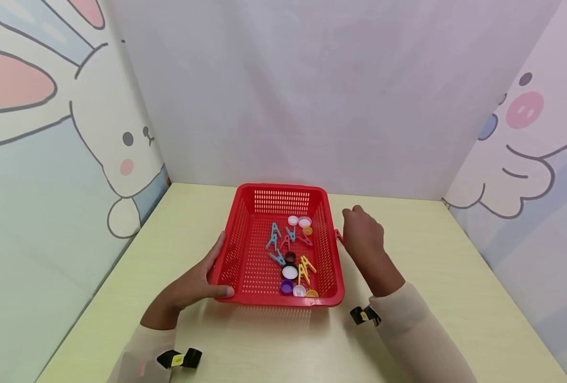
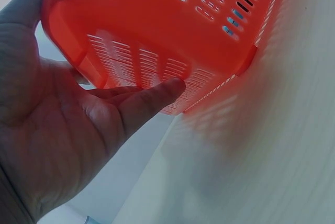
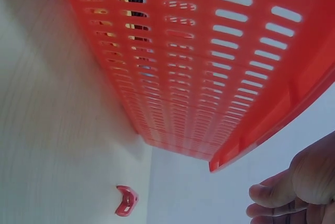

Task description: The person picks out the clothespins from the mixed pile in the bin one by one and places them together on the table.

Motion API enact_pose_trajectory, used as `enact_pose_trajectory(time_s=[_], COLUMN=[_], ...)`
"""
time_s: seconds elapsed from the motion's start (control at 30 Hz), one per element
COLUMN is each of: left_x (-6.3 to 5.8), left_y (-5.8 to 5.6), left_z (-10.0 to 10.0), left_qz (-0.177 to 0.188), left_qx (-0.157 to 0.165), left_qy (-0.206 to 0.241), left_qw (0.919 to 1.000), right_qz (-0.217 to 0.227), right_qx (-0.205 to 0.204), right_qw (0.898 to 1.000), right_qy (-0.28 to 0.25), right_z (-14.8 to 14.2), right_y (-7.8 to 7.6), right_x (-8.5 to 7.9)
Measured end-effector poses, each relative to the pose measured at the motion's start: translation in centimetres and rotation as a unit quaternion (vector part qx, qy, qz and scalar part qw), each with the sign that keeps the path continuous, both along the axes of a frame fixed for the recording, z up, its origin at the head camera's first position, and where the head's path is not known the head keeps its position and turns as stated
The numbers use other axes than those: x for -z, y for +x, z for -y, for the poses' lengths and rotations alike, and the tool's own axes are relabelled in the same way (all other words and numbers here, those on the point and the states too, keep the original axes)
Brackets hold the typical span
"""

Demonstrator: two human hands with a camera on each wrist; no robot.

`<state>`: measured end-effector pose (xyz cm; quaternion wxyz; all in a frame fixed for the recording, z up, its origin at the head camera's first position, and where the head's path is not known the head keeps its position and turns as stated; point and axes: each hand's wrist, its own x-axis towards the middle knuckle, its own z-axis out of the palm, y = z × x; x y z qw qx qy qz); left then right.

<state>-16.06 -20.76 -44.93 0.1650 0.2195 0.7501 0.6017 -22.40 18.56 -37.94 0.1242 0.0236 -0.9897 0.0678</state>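
Observation:
A red plastic basket (image 1: 235,304) stands on the table in front of me. My left hand (image 1: 194,282) grips its near left corner, thumb over the rim; the left wrist view shows the fingers (image 2: 157,98) lying along the perforated outer wall. Beyond the basket's right side is my right hand (image 1: 364,234), loosely curled. Between it and the basket lies a red clothespin (image 1: 338,235), which the right wrist view shows on the table, apart from the bent fingers (image 3: 272,195). Nothing shows in those fingers.
Inside the basket lie blue clothespins (image 1: 277,258), yellow clothespins (image 1: 302,272), red clothespins (image 1: 285,243) and several bottle caps, among them a purple cap (image 1: 286,288) and a white cap (image 1: 293,220). A pale wall (image 1: 288,106) rises behind the table (image 1: 436,266), with cartoon-printed side walls.

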Motion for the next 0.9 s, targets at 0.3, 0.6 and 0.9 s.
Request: enact_pose_trajectory(time_s=[0.3, 0.6, 0.9], left_x=[0.2, 0.1, 0.0], left_y=[0.0, 0.0, 0.0], left_z=[0.0, 0.0, -0.1], left_qz=[0.004, -0.001, 0.001], left_qx=[-0.005, -0.006, -0.005], left_qy=[-0.005, -0.008, -0.008], left_qw=[1.0, 0.9999, 1.0], right_qz=[-0.051, -0.029, 0.009], right_qx=[-0.065, -0.112, -0.191], right_qw=[0.995, 0.99, 0.978], right_qy=[0.057, 0.078, 0.088], right_z=[1.8, 2.8, 3.8], right_y=[-0.4, -1.3, -2.1], right_x=[-0.1, 0.7, 0.9])
